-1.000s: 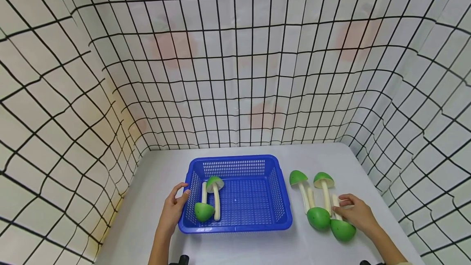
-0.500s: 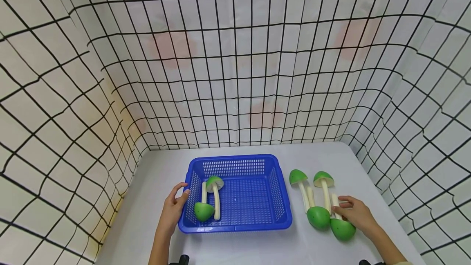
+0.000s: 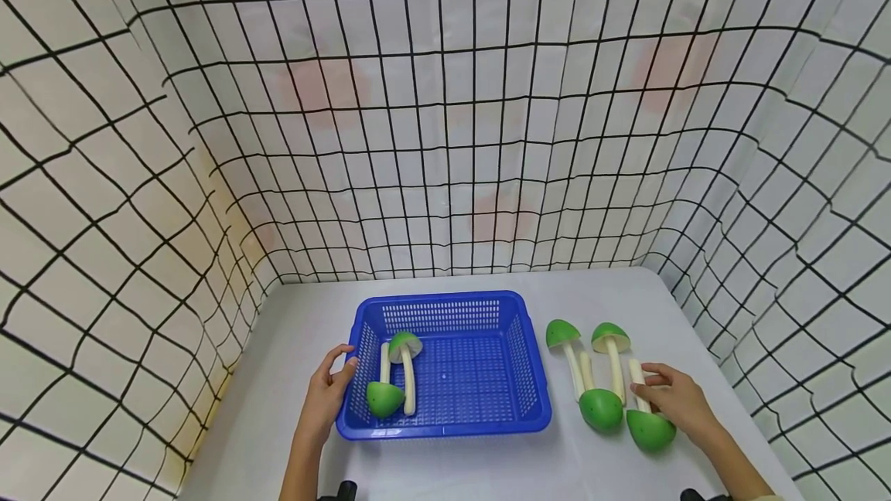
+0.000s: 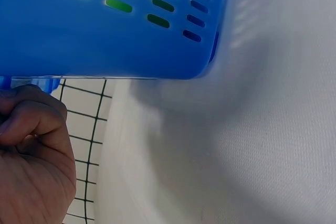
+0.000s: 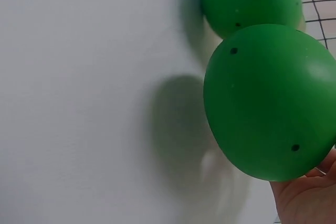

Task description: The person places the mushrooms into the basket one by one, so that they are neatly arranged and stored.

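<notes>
My left hand [image 3: 326, 389] is at the left rim of the blue plastic basket [image 3: 445, 431], its thumb and fingers curled at the edge; the left wrist view shows the curled fingers [image 4: 39, 114] beside the basket wall [image 4: 105, 51]. Inside the basket lie two toy mushrooms with green caps [image 3: 384, 400] and pale stems. On the right, my right hand [image 3: 675, 399] pinches the pale stem of a toy mushroom [image 3: 651, 431] whose cap points toward me. In the right wrist view that cap [image 5: 268, 103] is large, with its shadow apart from it on the table.
Several more toy mushrooms lie left of my right hand: one cap [image 3: 601, 410] toward me, others [image 3: 562, 333] with caps away. A white table [image 3: 508, 466] carries everything. Black grid netting [image 3: 480, 130] over white cloth stands around the back and sides.
The mushroom in my right hand has shifted slightly right, its stem tilting and coming apart from its neighbours. The left hand and basket stay nearly the same.
</notes>
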Action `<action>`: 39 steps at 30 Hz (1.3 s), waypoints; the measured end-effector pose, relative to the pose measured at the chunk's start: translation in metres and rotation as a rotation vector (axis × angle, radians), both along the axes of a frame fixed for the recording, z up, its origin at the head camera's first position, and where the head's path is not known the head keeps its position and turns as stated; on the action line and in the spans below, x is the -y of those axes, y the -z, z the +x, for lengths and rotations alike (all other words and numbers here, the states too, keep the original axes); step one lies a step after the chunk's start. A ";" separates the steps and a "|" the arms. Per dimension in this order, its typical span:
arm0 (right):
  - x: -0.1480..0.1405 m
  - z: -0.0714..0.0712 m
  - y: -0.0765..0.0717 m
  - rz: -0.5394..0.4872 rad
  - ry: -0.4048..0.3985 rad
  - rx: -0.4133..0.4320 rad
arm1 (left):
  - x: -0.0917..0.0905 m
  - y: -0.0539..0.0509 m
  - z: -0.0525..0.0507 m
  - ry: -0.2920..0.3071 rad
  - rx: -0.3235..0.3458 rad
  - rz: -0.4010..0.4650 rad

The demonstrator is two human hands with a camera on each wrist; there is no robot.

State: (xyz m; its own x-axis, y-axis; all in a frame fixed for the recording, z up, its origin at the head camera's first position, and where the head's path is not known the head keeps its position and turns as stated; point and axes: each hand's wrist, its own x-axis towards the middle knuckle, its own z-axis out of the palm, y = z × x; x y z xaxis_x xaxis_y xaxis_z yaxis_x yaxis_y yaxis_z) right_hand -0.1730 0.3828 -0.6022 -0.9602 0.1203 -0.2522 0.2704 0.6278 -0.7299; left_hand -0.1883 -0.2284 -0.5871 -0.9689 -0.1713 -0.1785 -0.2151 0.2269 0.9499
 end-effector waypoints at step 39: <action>0.049 -0.018 -0.048 -0.151 0.016 -0.184 | -0.001 -0.003 0.002 0.017 -0.034 0.017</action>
